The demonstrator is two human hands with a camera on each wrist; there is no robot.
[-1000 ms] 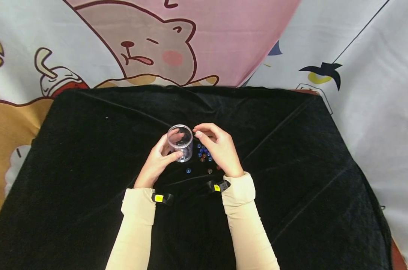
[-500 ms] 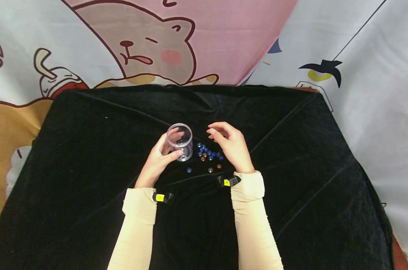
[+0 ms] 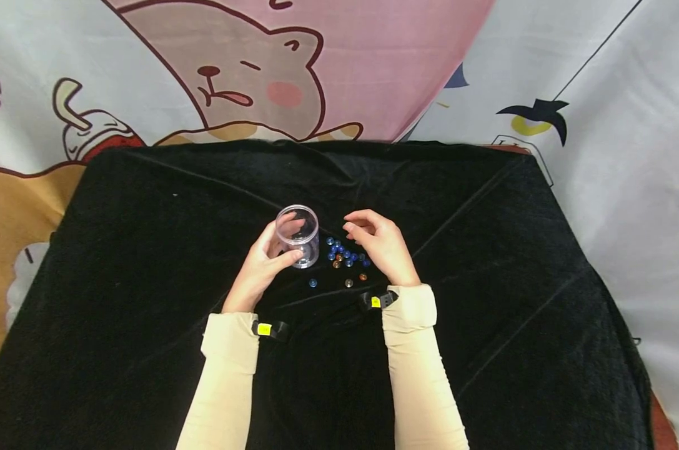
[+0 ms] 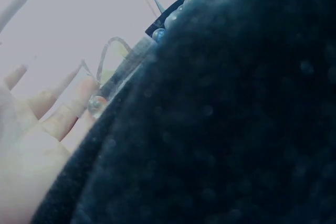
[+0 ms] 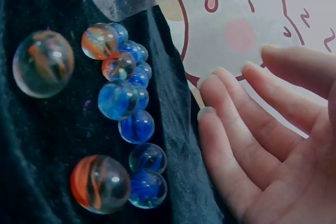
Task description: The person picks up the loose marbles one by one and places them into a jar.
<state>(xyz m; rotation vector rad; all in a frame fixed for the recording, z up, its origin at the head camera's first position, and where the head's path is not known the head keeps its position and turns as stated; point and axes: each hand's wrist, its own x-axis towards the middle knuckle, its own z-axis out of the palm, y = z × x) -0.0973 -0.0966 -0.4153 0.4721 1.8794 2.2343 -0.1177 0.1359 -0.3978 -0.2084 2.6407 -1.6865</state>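
My left hand [image 3: 258, 265] grips a clear plastic jar [image 3: 310, 245] that stands upright on the black cloth, thumb on the near side and fingers behind it. To its right lies a cluster of glass marbles, several of them blue [image 5: 137, 126] and a few orange-streaked [image 5: 98, 41]. My right hand [image 3: 388, 250] hovers just beyond the right end of the cluster. Its fingers [image 5: 231, 142] are loosely bent, with nothing seen between them. In the left wrist view, one clear marble [image 4: 96, 106] overlaps the jar's base.
Nearer the person, apart from the cluster, lie a blue marble [image 3: 313, 283], a clear one [image 3: 348, 283] and an orange one [image 3: 363, 277]. Black cloth [image 3: 148, 262] covers the table. A printed curtain [image 3: 418, 69] hangs behind and at the sides.
My right hand has drawn away from the jar's rim to the right, then dipped slightly toward the marbles. The left hand keeps its grip on the jar, almost still.
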